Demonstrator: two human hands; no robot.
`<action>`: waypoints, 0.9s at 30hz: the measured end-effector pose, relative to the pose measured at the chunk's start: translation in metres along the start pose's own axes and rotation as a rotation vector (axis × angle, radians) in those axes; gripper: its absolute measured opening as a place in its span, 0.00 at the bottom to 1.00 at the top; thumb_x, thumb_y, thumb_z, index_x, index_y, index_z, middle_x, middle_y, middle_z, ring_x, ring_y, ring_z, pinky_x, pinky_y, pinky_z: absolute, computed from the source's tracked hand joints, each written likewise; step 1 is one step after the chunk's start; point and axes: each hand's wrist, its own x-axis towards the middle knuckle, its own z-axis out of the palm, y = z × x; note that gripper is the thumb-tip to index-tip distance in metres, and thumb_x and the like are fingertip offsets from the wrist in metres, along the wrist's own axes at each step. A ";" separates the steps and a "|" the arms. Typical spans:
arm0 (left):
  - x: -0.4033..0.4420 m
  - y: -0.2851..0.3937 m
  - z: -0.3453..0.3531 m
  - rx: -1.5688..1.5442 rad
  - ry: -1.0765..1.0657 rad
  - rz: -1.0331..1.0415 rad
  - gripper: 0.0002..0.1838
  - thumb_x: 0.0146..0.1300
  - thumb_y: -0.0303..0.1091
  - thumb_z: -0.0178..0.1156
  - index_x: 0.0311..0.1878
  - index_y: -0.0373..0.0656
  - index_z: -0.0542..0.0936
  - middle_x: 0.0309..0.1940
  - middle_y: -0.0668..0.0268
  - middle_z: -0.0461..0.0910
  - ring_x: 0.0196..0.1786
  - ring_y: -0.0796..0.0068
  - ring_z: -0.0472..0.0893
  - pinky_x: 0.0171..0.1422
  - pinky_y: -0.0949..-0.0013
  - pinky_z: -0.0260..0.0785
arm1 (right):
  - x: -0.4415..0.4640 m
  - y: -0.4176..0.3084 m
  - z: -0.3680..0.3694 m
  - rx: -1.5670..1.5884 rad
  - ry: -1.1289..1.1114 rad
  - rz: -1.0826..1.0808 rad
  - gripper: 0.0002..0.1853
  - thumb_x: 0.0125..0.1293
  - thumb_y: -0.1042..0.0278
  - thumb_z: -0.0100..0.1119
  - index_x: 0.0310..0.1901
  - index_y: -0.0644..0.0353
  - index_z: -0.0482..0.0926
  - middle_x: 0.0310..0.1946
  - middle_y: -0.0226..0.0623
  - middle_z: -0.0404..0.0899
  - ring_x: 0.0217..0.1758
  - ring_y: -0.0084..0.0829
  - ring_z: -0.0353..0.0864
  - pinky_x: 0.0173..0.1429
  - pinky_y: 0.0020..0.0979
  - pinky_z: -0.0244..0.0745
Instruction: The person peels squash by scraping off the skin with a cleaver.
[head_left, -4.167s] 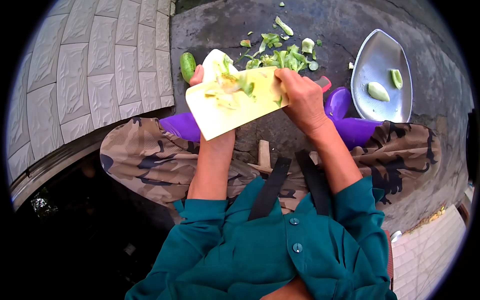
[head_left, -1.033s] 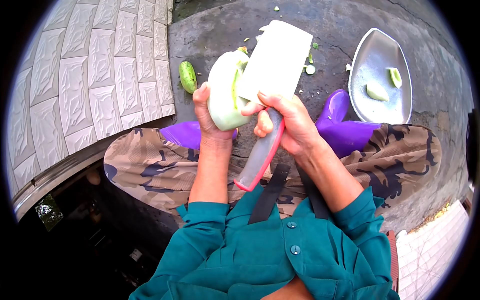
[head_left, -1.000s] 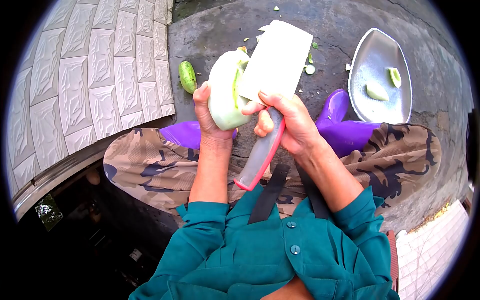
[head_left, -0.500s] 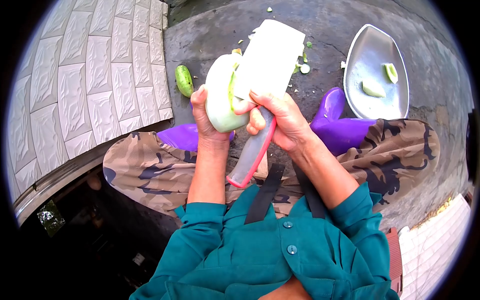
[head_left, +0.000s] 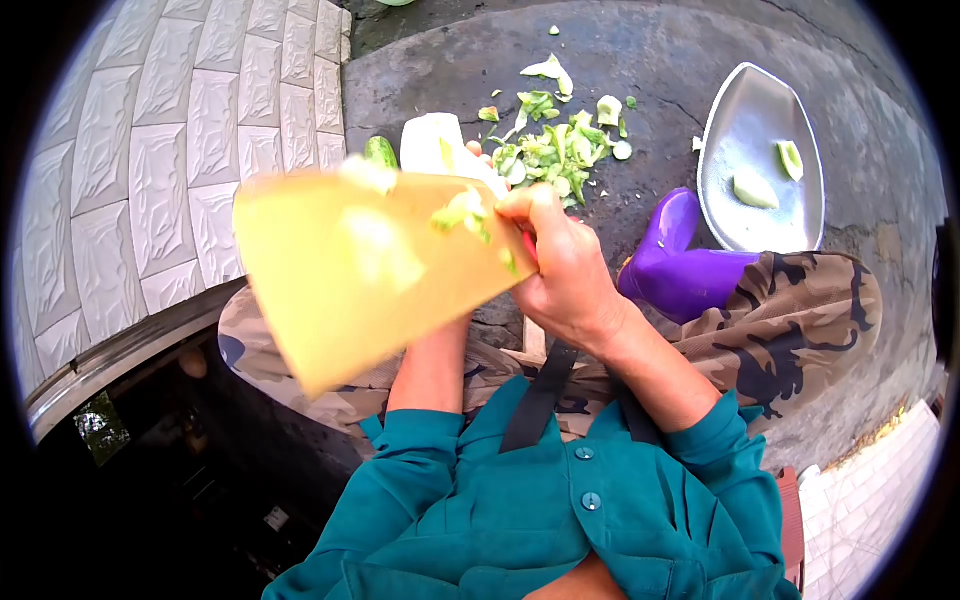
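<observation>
My right hand (head_left: 572, 265) is closed round the handle of a cleaver, its red edging just visible. The broad cleaver blade (head_left: 330, 290) is swung to the left, blurred and yellowish, with bits of peel stuck to it. Behind the blade is a pale, peeled gourd (head_left: 432, 138). The blade hides most of my left hand (head_left: 474, 149); only fingertips show, curled against the gourd's far side. Beyond the gourd lies a green cucumber (head_left: 380, 152), partly covered. A heap of green peelings (head_left: 560, 155) lies on the ground ahead.
A metal scoop-shaped tray (head_left: 722, 130) at the right holds two pale green pieces (head_left: 755, 191). My purple boot (head_left: 690, 265) stands near it. A tiled wall (head_left: 160, 140) runs along the left side. The ground (head_left: 650, 70) is dark concrete.
The cleaver has swung from upright against the gourd to the left and nearer me, its blade now covering my left hand and part of the gourd. The peelings behind it have come into view.
</observation>
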 end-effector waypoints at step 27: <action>0.002 0.020 0.023 0.123 -0.036 0.065 0.28 0.72 0.49 0.47 0.70 0.45 0.61 0.70 0.55 0.61 0.72 0.56 0.61 0.75 0.47 0.54 | 0.000 -0.018 -0.010 -0.149 -0.014 -0.109 0.19 0.48 0.85 0.60 0.44 0.64 0.68 0.30 0.48 0.74 0.33 0.49 0.80 0.36 0.40 0.74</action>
